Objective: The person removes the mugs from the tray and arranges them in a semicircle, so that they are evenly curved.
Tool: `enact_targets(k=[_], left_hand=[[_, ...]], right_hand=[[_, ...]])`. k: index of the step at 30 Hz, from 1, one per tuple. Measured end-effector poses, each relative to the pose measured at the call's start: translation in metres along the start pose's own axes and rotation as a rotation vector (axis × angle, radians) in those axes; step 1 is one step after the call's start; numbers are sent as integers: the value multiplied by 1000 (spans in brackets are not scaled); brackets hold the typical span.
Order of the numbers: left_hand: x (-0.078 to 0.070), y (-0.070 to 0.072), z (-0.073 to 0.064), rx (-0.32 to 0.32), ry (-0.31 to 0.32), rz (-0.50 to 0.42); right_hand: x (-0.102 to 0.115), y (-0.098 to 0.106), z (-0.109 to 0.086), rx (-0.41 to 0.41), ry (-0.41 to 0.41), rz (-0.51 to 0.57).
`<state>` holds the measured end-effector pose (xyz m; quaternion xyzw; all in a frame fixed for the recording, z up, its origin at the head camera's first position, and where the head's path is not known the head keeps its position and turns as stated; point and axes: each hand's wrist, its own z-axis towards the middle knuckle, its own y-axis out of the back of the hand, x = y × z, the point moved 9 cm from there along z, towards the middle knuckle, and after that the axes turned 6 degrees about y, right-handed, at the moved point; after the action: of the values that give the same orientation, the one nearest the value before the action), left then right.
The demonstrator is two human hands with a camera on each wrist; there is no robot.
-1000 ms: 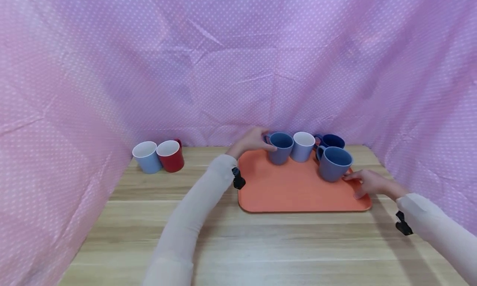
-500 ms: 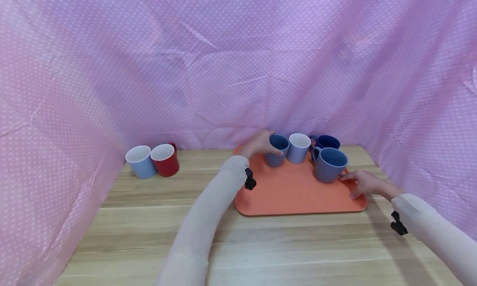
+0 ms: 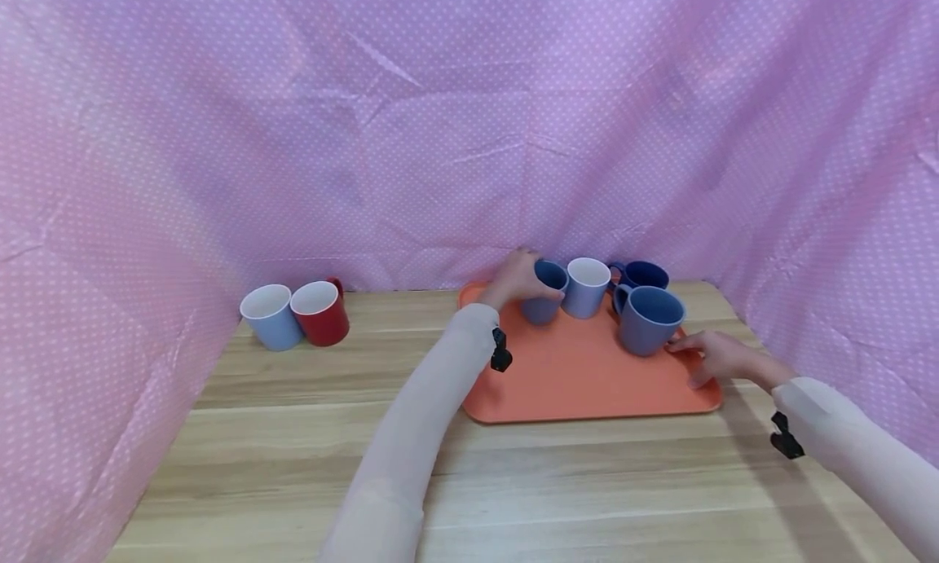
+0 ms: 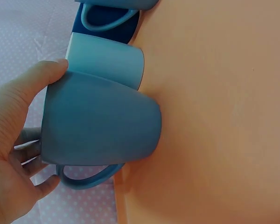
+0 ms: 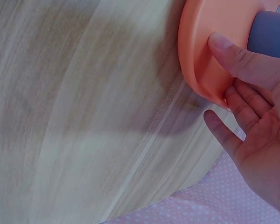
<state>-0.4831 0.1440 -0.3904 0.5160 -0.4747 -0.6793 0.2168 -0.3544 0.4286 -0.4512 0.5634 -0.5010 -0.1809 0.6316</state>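
Note:
My left hand point(image 3: 517, 278) holds a grey-blue mug point(image 4: 102, 121) near its rim, thumb on one side and fingers on the other. That mug stands at the back left of the orange tray point(image 3: 572, 384), right up against a pale lavender mug with a white inside point(image 3: 585, 294). Its handle shows in the left wrist view beside the little finger. At the tray's right edge, my right hand point(image 3: 715, 358) grips the rim, thumb over the inside and fingers at the outer side. Close to those fingers stands a second grey-blue mug point(image 3: 647, 331).
A dark blue mug point(image 3: 645, 274) stands behind the second grey-blue one at the tray's back right. Far left on the wooden table point(image 3: 293, 433), a light blue mug point(image 3: 273, 323) and a red mug point(image 3: 325, 323) sit side by side. Pink dotted cloth point(image 3: 440, 139) encloses the back and sides.
My left hand has shifted right and farther round the grey-blue mug, covering its handle in the head view. The right hand keeps its grip on the tray. The head view has turned slightly.

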Motion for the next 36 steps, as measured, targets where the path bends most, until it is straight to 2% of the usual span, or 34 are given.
enact_targets(k=[4, 11, 17, 27, 36], left_hand=[[-1, 2, -1, 2, -24, 16], [-10, 5, -1, 57, -76, 81], [-16, 4, -2, 93, -87, 113], [-20, 4, -4, 94, -89, 201], [-18, 3, -10, 125, -113, 203]], right_hand=[[2, 0, 1, -1, -19, 1], [4, 2, 1, -6, -10, 10], [0, 2, 2, -1, -27, 9], [1, 5, 1, -10, -24, -22], [1, 1, 2, -10, -17, -11]])
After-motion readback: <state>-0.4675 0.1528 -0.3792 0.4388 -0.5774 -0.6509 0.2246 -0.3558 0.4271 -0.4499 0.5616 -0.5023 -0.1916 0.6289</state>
